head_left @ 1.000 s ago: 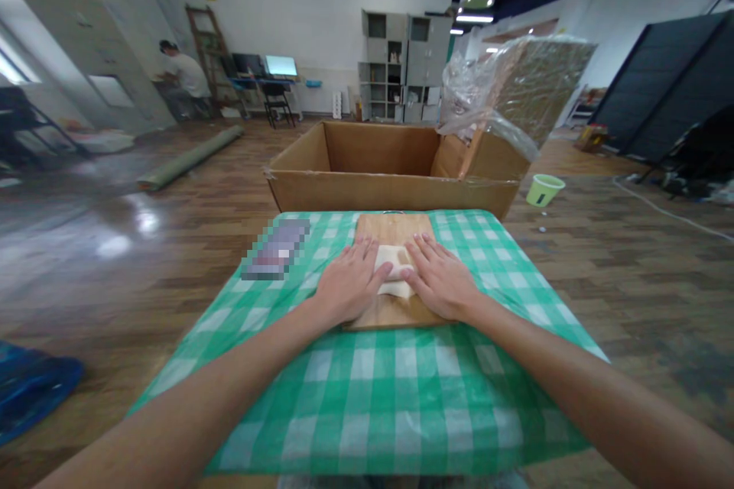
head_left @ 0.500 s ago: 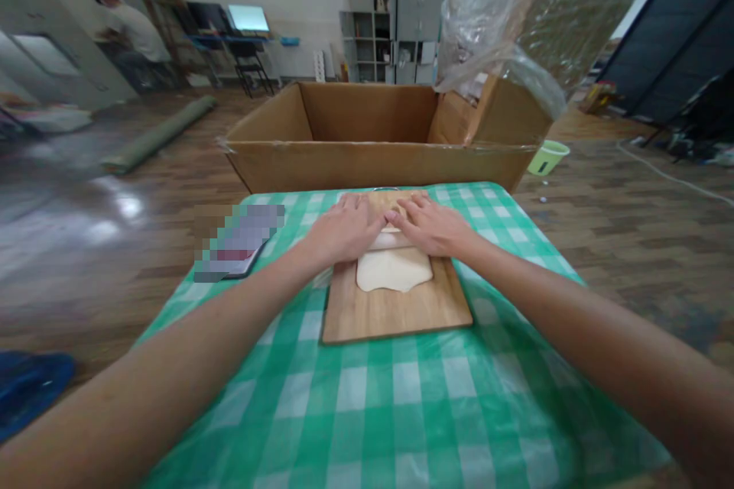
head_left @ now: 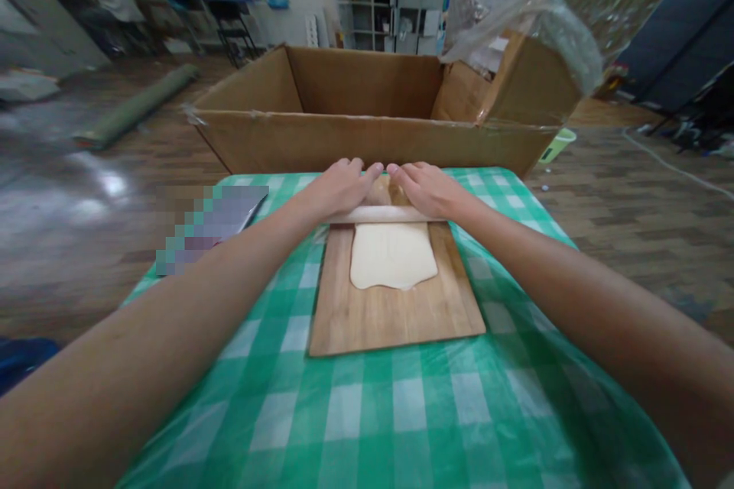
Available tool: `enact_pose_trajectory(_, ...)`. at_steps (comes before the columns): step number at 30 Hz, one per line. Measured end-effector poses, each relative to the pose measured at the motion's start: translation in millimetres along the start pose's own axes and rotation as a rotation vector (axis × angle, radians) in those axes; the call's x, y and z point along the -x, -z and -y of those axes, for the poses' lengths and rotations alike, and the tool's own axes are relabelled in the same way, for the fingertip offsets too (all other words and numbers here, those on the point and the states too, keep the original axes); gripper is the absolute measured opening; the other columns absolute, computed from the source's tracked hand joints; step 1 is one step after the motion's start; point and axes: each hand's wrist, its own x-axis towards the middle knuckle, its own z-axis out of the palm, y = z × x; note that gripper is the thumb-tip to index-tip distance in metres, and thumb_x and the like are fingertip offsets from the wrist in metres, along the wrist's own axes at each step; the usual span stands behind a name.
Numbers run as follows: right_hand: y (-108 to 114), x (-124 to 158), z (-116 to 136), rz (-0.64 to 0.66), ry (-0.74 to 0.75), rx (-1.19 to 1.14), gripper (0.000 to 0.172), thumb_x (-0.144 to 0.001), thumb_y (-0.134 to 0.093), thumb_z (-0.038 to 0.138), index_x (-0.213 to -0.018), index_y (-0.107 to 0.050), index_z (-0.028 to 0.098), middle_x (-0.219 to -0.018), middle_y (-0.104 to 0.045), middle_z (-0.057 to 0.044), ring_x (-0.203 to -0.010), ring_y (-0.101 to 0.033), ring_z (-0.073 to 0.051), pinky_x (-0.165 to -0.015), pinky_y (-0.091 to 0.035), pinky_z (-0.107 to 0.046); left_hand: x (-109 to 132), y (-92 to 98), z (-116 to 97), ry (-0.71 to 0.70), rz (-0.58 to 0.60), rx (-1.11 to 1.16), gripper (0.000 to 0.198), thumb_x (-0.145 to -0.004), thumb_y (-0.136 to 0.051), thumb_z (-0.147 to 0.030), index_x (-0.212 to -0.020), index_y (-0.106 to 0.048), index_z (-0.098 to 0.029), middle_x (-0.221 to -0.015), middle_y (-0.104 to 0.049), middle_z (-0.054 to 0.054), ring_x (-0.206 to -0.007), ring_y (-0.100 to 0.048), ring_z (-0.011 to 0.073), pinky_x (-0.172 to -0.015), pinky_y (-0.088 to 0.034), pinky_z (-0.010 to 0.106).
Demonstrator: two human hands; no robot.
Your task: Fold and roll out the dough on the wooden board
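Note:
A pale rolling pin (head_left: 395, 215) lies crosswise on a flat sheet of dough (head_left: 393, 256) on a wooden board (head_left: 367, 321). My left hand (head_left: 345, 187) rests over the pin's left part, fingers stretched forward past it, palm down. My right hand (head_left: 423, 189) lies likewise over the right part, its fingers reaching beyond the pin. The two thumbs nearly meet above the board's far end. Neither hand wraps round the pin; both press on it with the palm or heel. The dough's near edge is wavy, and its far part is hidden behind pin and hands.
A green-and-white checked cloth (head_left: 344, 412) covers the table. At the left lies a blurred-out flat device (head_left: 221, 221). A large cardboard box (head_left: 367, 141) stands just past the table's far edge, with plastic wrap at its right. A light green bin (head_left: 557, 146) is on the floor.
Both hands have slid forward, away from me, with the rolling pin. More of the dough shows on the near side. The view has tilted down slightly.

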Motion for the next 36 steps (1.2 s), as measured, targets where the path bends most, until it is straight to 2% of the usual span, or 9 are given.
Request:
enact_pose_trajectory(6, 0, -3, 0, 0.035, -0.023, -0.033, 0.054, -0.114, -0.016, 0.038, -0.155, -0.044, 0.017, -0.134, -0.068, -0.016, -0.119, -0.063, -0.033, -0.102, -0.042, -0.043, -5, 1.8, 2, 0.022, 0.041, -0.074, 0.042, -0.11, -0.027, -0.021, -0.145, -0.047, -0.012, -0.119, -0.065, 0.017, -0.111, -0.063, 0.0287, -0.098, -0.046, 0.039)
enact_pose_trajectory(12, -1, -8, 0, 0.02, -0.078, -0.092, 0.06, -0.114, -0.013, 0.043, -0.151, -0.05, 0.015, -0.131, -0.07, -0.018, -0.116, -0.066, -0.034, -0.1, -0.044, -0.044, -15, -13.9, 11, 0.061, 0.028, -0.001, 0.042, -0.11, -0.03, -0.025, -0.145, -0.05, -0.014, -0.123, -0.065, 0.018, -0.115, -0.062, 0.0295, -0.099, -0.044, 0.039)
enact_pose_trajectory(16, 3, -10, 3, -0.002, -0.221, -0.194, 0.079, -0.11, -0.008, 0.059, -0.13, -0.069, 0.013, -0.123, -0.074, -0.019, -0.116, -0.068, -0.033, -0.101, -0.045, -0.041, -17, -17.7, 14, 0.104, -0.029, 0.074, 0.042, -0.11, -0.03, -0.03, -0.139, -0.056, -0.015, -0.12, -0.067, 0.017, -0.114, -0.063, 0.0291, -0.098, -0.045, 0.04)
enact_pose_trajectory(20, 6, -14, 2, -0.028, -0.359, -0.261, 0.093, -0.105, -0.006, 0.07, -0.109, -0.078, 0.012, -0.113, -0.077, -0.022, -0.113, -0.07, -0.033, -0.099, -0.047, -0.04, -19, -12.0, 12, 0.251, -0.119, 0.198, 0.058, -0.111, -0.018, -0.041, -0.117, -0.068, -0.011, -0.112, -0.072, 0.017, -0.109, -0.066, 0.0276, -0.095, -0.048, 0.038)
enact_pose_trajectory(22, 4, -18, -2, -0.025, -0.358, -0.245, 0.09, -0.106, -0.006, 0.067, -0.111, -0.078, 0.012, -0.113, -0.077, -0.022, -0.113, -0.071, -0.033, -0.098, -0.048, -0.04, -21, -10.0, 11, 0.292, -0.162, 0.241, 0.063, -0.111, -0.017, -0.045, -0.107, -0.07, -0.011, -0.109, -0.074, 0.017, -0.108, -0.067, 0.026, -0.096, -0.048, 0.036)
enact_pose_trajectory(26, -2, -30, -10, -0.012, -0.342, -0.191, 0.076, -0.11, -0.014, 0.058, -0.118, -0.076, 0.015, -0.117, -0.078, -0.019, -0.114, -0.071, -0.03, -0.099, -0.048, -0.038, -29, -10.8, 14, 0.287, -0.203, 0.234, 0.061, -0.109, -0.022, -0.047, -0.101, -0.072, -0.012, -0.106, -0.075, 0.016, -0.105, -0.069, 0.026, -0.096, -0.049, 0.036)
enact_pose_trajectory(31, -4, -40, -18, -0.036, -0.361, -0.172, 0.08, -0.111, -0.011, 0.056, -0.109, -0.077, 0.01, -0.114, -0.077, -0.022, -0.111, -0.073, -0.028, -0.096, -0.048, -0.035, -33, -9.8, 24, 0.296, -0.233, 0.2, 0.059, -0.109, -0.02, -0.041, -0.102, -0.072, -0.013, -0.107, -0.074, 0.017, -0.105, -0.069, 0.026, -0.096, -0.05, 0.037)
enact_pose_trajectory(34, -2, -32, -20, -0.071, -0.35, -0.178, 0.083, -0.111, -0.004, 0.054, -0.112, -0.076, 0.013, -0.116, -0.077, -0.021, -0.113, -0.072, -0.028, -0.096, -0.048, -0.035, -24, -9.0, 28, 0.231, -0.2, 0.177, 0.059, -0.109, -0.018, -0.04, -0.106, -0.07, -0.014, -0.111, -0.074, 0.016, -0.107, -0.068, 0.0264, -0.097, -0.051, 0.039)
enact_pose_trajectory(36, -2, -22, -19, -0.073, -0.261, -0.173, 0.078, -0.112, -0.006, 0.051, -0.115, -0.074, 0.014, -0.119, -0.076, -0.019, -0.115, -0.071, -0.027, -0.098, -0.047, -0.036, -13, -10.3, 27, 0.127, -0.138, 0.167, 0.049, -0.108, -0.025, -0.037, -0.111, -0.07, -0.016, -0.114, -0.074, 0.014, -0.111, -0.067, 0.0258, -0.1, -0.049, 0.039)
